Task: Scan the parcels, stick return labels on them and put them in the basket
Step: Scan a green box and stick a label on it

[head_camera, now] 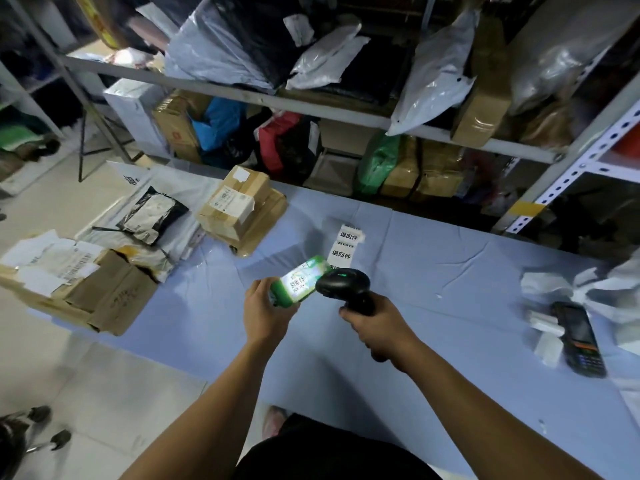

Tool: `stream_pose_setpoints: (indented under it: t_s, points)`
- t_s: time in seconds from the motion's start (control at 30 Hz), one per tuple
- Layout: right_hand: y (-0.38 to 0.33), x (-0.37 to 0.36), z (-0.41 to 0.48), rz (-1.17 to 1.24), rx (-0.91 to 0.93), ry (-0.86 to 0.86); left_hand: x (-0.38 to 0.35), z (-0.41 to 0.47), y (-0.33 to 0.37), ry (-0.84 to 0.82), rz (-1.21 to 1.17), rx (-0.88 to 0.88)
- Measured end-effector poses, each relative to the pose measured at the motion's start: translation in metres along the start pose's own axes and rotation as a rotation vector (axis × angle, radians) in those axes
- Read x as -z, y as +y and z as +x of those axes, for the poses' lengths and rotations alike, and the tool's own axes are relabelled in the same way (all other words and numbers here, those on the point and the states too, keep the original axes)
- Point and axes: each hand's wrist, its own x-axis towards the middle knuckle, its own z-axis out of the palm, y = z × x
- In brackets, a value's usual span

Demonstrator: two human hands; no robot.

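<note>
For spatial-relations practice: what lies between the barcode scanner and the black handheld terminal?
In the head view, bare blue tablecloth with one tiny white speck separates scanner and terminal.

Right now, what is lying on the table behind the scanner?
A strip of white return labels printed with black characters lies on the blue table. Its near end is hidden by the scanner in the right hand and the green parcel in the left hand.
</note>
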Motion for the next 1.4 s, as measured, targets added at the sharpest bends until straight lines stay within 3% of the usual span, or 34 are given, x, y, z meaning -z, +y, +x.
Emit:
stream_pose_setpoints:
  t_s: [0.57, 0.8, 1.13, 1.4]
  points:
    - [-0.004, 0.013, -0.001, 0.001, -0.040, 0.046, -0.005, 0.018, -0.003, -0.066, -0.081, 0.032]
    - [0.022, 0.022, 0.017, -0.111, -0.024, 0.220, -0.004, 0.017, -0.007, -0.230, -0.101, 0.045]
    - [0.093, 0.040, 0.056, -0.564, -0.241, 0.368, -0.008, 0.021, -0.012, -0.547, -0.050, 0.025]
    - [0.121, 0.034, 0.076, -0.762, -0.363, 0.416, -0.017, 0.032, -0.013, -0.613, -0.024, -0.037]
